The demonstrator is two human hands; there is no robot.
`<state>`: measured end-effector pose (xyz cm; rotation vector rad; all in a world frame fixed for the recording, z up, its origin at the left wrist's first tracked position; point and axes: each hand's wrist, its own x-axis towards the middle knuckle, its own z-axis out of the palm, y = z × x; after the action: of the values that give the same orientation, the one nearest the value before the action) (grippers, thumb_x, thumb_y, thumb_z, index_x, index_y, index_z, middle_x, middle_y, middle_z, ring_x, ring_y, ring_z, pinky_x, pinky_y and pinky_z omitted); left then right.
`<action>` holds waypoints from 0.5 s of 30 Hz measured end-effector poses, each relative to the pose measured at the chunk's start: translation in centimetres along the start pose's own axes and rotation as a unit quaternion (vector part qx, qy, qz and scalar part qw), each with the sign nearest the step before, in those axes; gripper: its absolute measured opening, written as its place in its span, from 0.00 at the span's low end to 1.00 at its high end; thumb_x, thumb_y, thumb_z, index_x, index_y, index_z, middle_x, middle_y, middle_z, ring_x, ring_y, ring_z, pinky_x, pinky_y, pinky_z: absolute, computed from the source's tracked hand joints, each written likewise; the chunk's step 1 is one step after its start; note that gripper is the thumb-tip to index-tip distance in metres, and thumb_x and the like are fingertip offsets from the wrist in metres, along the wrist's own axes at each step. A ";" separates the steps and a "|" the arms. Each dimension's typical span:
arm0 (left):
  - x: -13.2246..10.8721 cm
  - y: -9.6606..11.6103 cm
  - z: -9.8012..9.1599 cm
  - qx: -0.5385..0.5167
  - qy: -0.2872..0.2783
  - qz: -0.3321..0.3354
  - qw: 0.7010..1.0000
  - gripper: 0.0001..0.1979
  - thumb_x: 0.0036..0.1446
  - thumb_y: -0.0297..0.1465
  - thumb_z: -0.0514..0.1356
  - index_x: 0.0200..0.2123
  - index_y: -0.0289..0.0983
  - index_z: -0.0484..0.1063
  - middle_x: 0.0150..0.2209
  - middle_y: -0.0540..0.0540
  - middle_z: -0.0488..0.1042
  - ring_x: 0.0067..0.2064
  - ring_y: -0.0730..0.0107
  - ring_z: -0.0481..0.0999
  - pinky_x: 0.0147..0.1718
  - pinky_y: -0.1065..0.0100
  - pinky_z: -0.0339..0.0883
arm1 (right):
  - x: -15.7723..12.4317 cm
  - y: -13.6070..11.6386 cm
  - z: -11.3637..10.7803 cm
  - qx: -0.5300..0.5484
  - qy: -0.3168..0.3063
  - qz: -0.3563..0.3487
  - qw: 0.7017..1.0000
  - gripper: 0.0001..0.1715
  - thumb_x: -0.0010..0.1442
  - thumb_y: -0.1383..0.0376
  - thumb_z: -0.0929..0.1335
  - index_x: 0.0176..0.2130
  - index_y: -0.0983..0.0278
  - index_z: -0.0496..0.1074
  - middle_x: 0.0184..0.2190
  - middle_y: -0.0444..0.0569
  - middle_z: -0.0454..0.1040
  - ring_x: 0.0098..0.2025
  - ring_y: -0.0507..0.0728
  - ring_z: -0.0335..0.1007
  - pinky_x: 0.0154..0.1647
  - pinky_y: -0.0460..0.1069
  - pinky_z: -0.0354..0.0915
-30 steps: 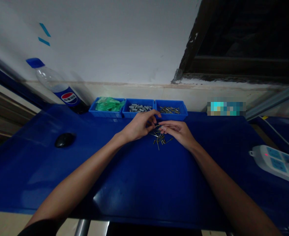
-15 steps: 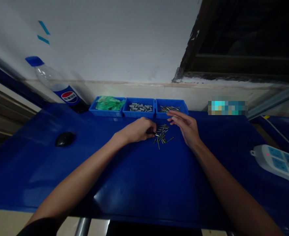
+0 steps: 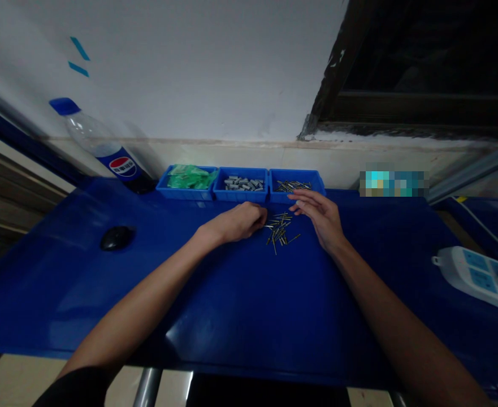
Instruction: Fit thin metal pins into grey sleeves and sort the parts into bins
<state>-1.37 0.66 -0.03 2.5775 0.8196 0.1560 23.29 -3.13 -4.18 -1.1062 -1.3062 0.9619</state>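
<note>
Right of the curled left hand (image 3: 241,221), whose contents I cannot tell, metal pins (image 3: 279,230) could scatter if the loosely spread right hand (image 3: 324,220) brushes them.

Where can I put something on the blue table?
The table is bare between the forearms, this side of the metal pins, and between the black mouse and left forearm. It's crowded around the pins, between the left hand and right hand, and by the wall, with the Pepsi bottle and three blue bins.

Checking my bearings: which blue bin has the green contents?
The leftmost blue bin, beside the bottle; the middle bin and right bin hold metallic pieces.
</note>
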 end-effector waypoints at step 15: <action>0.4 0.7 -0.5 -0.135 0.197 0.002 0.971 0.10 0.62 0.26 0.64 0.46 0.36 0.70 0.34 0.49 0.80 0.34 0.70 0.80 0.36 0.69 0.70 | -0.5 -0.6 0.6 0.003 -0.085 0.035 0.996 0.15 0.61 0.56 0.76 0.46 0.58 0.85 0.37 0.51 0.87 0.36 0.60 0.83 0.42 0.59 0.77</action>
<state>-0.80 0.61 0.70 2.3199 0.8585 0.7461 22.59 -3.69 -3.71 -1.0903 -1.4071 1.1317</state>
